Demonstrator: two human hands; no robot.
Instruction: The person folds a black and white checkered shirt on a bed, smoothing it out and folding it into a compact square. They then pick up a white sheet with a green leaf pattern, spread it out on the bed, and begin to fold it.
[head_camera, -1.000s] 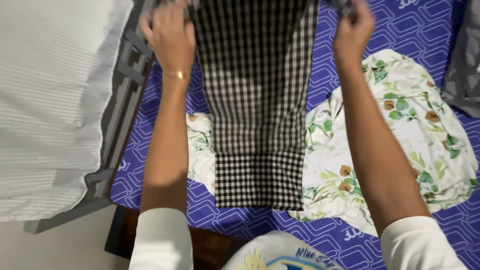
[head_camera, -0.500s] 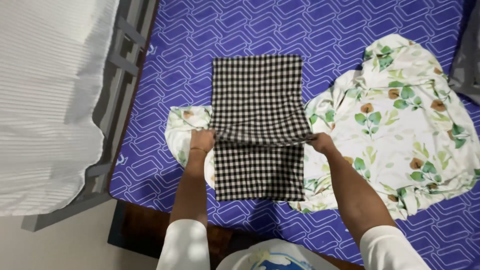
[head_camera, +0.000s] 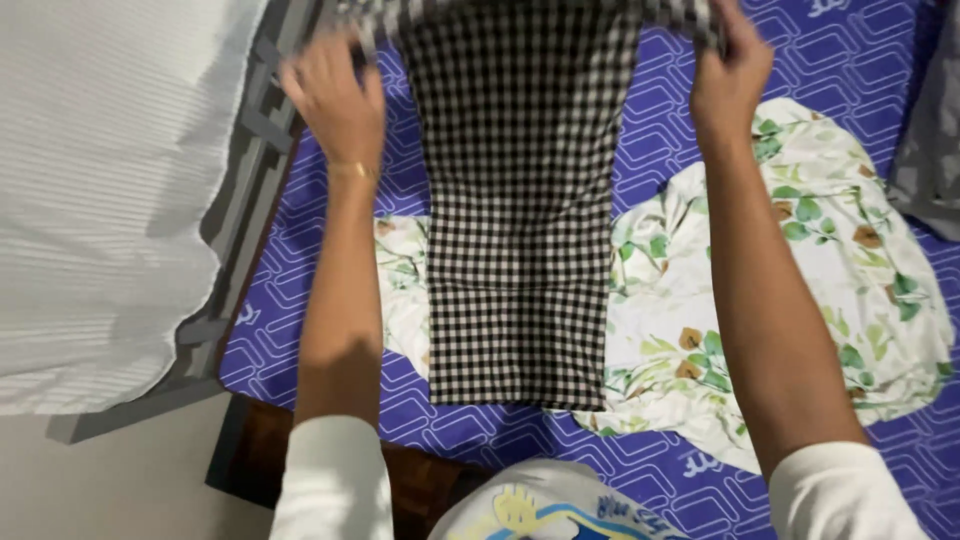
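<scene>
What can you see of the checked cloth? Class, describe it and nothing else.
The checked cloth is a black-and-white gingham fabric, thin and soft-looking, folded into a long narrow strip. Its near end lies flat over a floral cloth on the blue patterned sheet. Its far end is lifted and spread wider, running out of the top of the picture. The left hand and right hand each hold an upper corner. A faint crease crosses it near the lower third.

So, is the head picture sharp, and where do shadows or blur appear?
Head view: mostly sharp and evenly lit; the checked cloth shows crisp squares low down, softer near the top edge. The left hand looks slightly smeared, the right hand clearer. Soft shadows fall on the white striped bedding. No glare.
</scene>
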